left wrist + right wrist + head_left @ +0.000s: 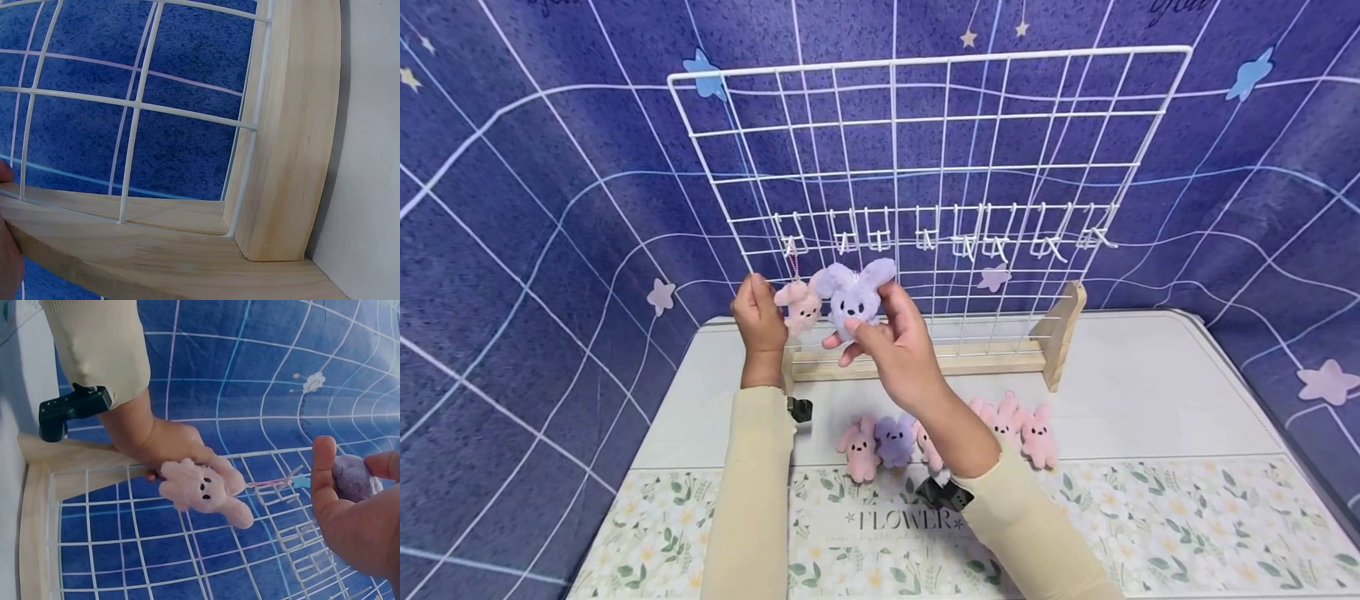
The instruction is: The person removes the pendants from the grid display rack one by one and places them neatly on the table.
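Note:
My right hand (898, 354) pinches a lavender bunny plush keychain (852, 307) between thumb and fingers, its face toward me and its ears up. In the right wrist view the fingers mostly hide this lavender plush (354, 478). Just left of it, a pink bunny plush (803, 307) hangs by a pink bead chain (269, 482) from the leftmost hook of the white wire grid rack (892, 117). My left hand (760, 321) grips the left edge of the rack beside the pink plush. Only bits of that hand show in the left wrist view.
Several white hooks (927, 239) line one row of the grid. Wooden feet (1063, 337) support the rack on the white table (1157, 383). Pink plushes (1039, 437) and a lavender one (895, 442) lie in front, partly behind my right forearm. A floral mat (1157, 525) covers the near side.

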Demonstrator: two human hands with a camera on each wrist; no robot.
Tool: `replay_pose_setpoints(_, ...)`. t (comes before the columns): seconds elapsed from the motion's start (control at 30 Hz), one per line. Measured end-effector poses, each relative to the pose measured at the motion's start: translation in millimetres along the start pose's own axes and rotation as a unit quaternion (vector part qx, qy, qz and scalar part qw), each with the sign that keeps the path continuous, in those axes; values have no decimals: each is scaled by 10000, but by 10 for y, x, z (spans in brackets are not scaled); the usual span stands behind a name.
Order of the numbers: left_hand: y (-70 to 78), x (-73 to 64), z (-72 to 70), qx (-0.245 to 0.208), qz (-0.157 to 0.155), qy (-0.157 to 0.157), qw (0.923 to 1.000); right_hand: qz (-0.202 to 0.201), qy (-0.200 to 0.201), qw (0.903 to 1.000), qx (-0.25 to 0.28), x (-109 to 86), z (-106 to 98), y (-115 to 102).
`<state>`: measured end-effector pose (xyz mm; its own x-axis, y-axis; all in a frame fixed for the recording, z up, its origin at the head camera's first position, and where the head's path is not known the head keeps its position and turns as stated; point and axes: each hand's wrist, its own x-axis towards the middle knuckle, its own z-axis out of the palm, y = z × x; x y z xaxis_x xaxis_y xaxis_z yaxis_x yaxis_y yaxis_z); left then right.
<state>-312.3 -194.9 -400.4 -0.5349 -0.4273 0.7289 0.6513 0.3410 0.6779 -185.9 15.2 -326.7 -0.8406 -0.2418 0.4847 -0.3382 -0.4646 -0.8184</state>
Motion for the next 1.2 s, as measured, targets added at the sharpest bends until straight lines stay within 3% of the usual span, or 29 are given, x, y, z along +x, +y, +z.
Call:
replay_pose_setpoints(0.23, -202, 4, -19, 75, 7, 41, 10000, 293, 23, 9992, 257, -57, 26, 33)
replay_pose_setpoints(0.37, -292, 12, -48, 108, -86, -94, 9999, 431, 207, 9989, -16, -96, 24, 76)
replay_pose_setpoints(0.6, -246, 46, -120, -259, -454, -587, 9969, 761, 331, 9950, -563, -142, 10, 137)
replay_pose_setpoints(0.77, -225, 55, -134, -658, -708, -755, 9924, 955, 307, 9912, -858, -165, 0, 181)
replay_pose_setpoints(1.0, -257, 40, -123, -447, -661, -590, 9951, 1495, 338, 9843, -873, -207, 9, 228)
replay_pose_setpoints(1.2, -269, 30, -96, -287, -452, -445, 9976, 1680, 311, 9805, -971, -240, -25, 274)
